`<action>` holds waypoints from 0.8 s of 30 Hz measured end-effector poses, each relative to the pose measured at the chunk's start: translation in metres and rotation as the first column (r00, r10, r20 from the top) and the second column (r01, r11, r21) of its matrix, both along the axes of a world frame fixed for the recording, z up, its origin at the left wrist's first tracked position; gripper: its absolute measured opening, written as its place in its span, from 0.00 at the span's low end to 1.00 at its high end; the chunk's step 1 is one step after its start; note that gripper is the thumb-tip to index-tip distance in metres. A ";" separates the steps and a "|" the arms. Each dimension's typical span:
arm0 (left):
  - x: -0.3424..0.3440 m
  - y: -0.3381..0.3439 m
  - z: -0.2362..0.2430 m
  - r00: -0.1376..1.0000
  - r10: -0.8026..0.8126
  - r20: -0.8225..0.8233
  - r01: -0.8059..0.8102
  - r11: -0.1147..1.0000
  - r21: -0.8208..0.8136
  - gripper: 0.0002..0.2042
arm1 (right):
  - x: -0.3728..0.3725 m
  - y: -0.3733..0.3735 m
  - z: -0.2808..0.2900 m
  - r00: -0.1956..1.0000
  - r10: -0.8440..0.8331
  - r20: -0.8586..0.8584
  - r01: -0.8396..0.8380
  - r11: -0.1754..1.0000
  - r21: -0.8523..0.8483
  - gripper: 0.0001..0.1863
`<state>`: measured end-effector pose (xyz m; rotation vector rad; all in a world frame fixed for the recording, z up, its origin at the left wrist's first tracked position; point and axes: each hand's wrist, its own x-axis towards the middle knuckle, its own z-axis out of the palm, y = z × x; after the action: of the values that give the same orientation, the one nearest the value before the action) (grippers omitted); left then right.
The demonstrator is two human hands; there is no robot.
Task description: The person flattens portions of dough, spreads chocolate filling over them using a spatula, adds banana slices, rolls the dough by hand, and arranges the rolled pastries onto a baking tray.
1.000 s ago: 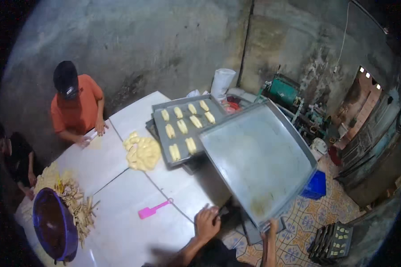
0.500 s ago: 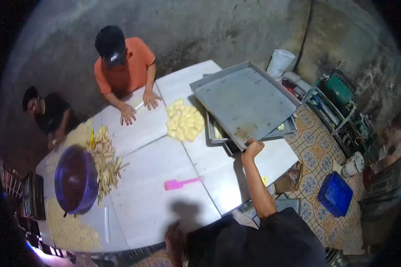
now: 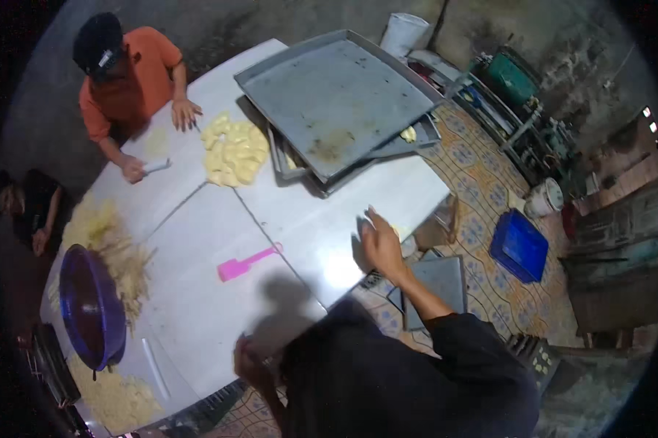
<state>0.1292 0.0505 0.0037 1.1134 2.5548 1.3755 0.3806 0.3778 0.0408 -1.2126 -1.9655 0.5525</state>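
Note:
My right hand (image 3: 382, 246) is empty, fingers apart, above the table's right front part, short of the stacked metal trays. The top tray (image 3: 336, 109) is a large grey baking tray resting askew; a lower tray (image 3: 420, 142) holding some pale dough sticks out beneath it. My left hand (image 3: 250, 363) hangs at the near table edge, its fingers dark and hard to make out. A flat pink tool with a handle (image 3: 234, 270) lies on the white table (image 3: 197, 292) ahead of it. Left of the trays rests a cluster of yellow dough pieces (image 3: 234, 153).
Across the table, a person in orange (image 3: 143, 80) handles a white roller (image 3: 156, 166); another in dark clothing (image 3: 37, 204) is at far left. A purple basin (image 3: 88, 306) stands left, near a white rod (image 3: 156, 369). On the tiled floor are a blue crate (image 3: 519, 246) and grey trays (image 3: 438, 288).
My right hand has let go of the top tray's near corner and drawn back toward me. The view has turned to the right. The person in orange has picked up the roller.

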 end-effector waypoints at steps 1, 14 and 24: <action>0.001 -0.004 -0.006 0.992 0.107 0.069 -0.113 0.990 0.087 0.15 | 0.020 -0.017 -0.015 0.983 0.070 0.169 -0.066 0.997 -0.030 0.27; -0.086 -0.142 -0.065 0.876 0.479 0.055 -0.477 0.843 0.248 0.14 | 0.000 -0.092 -0.021 0.939 0.339 0.052 -0.301 0.889 -0.346 0.15; -0.165 -0.161 -0.037 0.879 0.457 -0.134 -0.458 0.889 0.027 0.13 | -0.297 -0.253 -0.049 0.037 0.863 0.503 -0.970 0.151 -0.188 0.36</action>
<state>-0.0356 -0.1107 -0.0331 0.6356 3.0615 1.4077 0.0832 0.1247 -0.0077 0.4426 -3.0971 0.6132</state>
